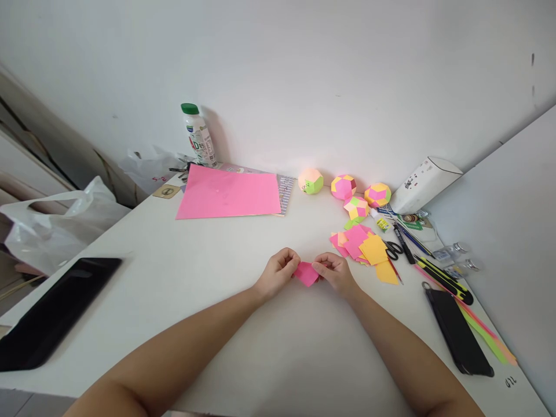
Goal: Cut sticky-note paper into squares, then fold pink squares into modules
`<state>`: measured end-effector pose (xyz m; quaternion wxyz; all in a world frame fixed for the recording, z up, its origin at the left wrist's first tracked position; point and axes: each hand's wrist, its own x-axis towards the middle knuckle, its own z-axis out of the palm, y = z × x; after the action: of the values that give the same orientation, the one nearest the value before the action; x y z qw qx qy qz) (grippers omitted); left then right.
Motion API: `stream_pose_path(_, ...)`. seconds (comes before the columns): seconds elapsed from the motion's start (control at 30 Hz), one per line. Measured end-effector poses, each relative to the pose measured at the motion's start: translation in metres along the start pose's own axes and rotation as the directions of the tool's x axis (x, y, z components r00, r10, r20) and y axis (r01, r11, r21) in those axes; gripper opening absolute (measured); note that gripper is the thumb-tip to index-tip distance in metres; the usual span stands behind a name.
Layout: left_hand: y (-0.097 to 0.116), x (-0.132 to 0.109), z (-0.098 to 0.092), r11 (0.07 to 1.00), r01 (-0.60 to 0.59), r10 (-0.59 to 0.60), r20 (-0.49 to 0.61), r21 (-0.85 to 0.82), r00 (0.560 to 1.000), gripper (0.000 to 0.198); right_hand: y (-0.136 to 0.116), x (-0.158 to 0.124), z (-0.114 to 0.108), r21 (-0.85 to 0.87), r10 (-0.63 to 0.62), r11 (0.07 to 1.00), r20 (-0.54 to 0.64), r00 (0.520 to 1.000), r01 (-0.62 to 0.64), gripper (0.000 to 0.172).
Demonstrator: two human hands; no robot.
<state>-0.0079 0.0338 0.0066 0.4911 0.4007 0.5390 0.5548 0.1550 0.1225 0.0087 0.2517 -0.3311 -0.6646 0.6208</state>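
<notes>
A small piece of pink paper (307, 274) is held just above the white table, between my two hands. My left hand (280, 271) pinches its left edge between thumb and fingers. On the opposite edge, the thumb and fingers of my right hand (334, 272) are closed. The fingertips behind the paper are partly hidden. Right of my right hand lies a loose pile of cut paper pieces (357, 240) in pink, orange and yellow. Black-handled scissors (393, 250) rest beside that pile.
Several folded paper balls (343, 187) sit along the wall. Pink sheets (230, 194) lie at the back left, near a green-capped bottle (200, 136). A yellow-black cutter (445, 280) and a black phone-like case (458, 330) line the right edge. At left is a black tablet (61, 313).
</notes>
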Motion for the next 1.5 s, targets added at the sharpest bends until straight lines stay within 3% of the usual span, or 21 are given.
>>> stream_pose_path(0.23,-0.003,-0.001,0.001,0.991,-0.030,0.009,0.160,0.130,0.987,0.024,0.002,0.000,-0.001,-0.006,-0.017,1.000,0.033,0.999,0.018,0.023)
stream_pose_path(0.6,-0.001,-0.001,0.003,0.986,0.018,-0.037,0.110,0.167,0.993,0.024,0.000,-0.003,0.001,-0.051,-0.048,0.997,0.052,0.997,0.051,0.020)
stream_pose_path(0.97,-0.004,-0.001,0.003,0.974,-0.041,0.009,0.143,0.224,0.990,0.016,-0.001,-0.003,0.004,-0.151,-0.079,0.984,0.088,0.993,0.092,0.008)
stream_pose_path(1.17,-0.001,-0.001,0.001,0.990,-0.019,0.003,0.115,0.140,0.993,0.013,0.001,-0.003,0.001,-0.001,-0.019,1.000,0.072,0.997,0.019,0.008)
stream_pose_path(1.37,-0.002,0.001,-0.002,0.999,-0.018,0.016,0.054,0.031,0.998,0.015,0.009,0.000,-0.005,0.183,-0.094,0.979,0.028,0.995,0.087,0.012)
stream_pose_path(1.5,-0.002,0.001,-0.001,1.000,-0.015,0.014,0.056,0.021,0.998,0.016,0.006,-0.001,-0.002,0.144,-0.077,0.987,0.040,0.996,0.071,0.013)
